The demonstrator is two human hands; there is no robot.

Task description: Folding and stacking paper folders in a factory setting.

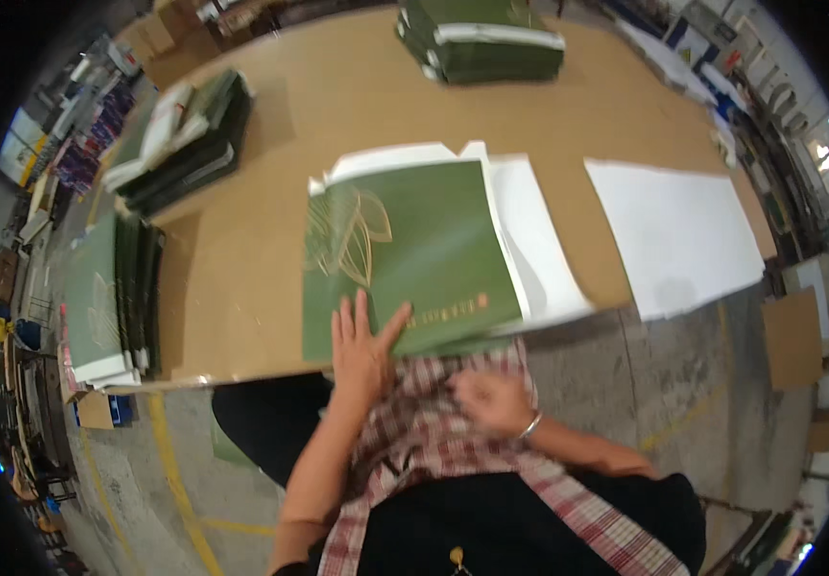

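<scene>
A flat green paper bag (414, 254) with a gold leaf print lies on the brown table (241, 278), its near edge hanging over the table's front. My left hand (361, 346) presses flat on the bag's near left corner, fingers spread. My right hand (493, 398), a bangle on its wrist, is below the table edge against a checked cloth (433, 432); it looks blurred and loosely curled, and I see nothing in it. White sheets (539, 240) stick out from under the bag on the right.
A large white sheet (683, 235) lies at the table's right. Stacks of green bags stand at the far middle (481, 38), the far left (189, 139) and upright at the left edge (117, 298). Concrete floor with yellow lines (169, 461) lies below.
</scene>
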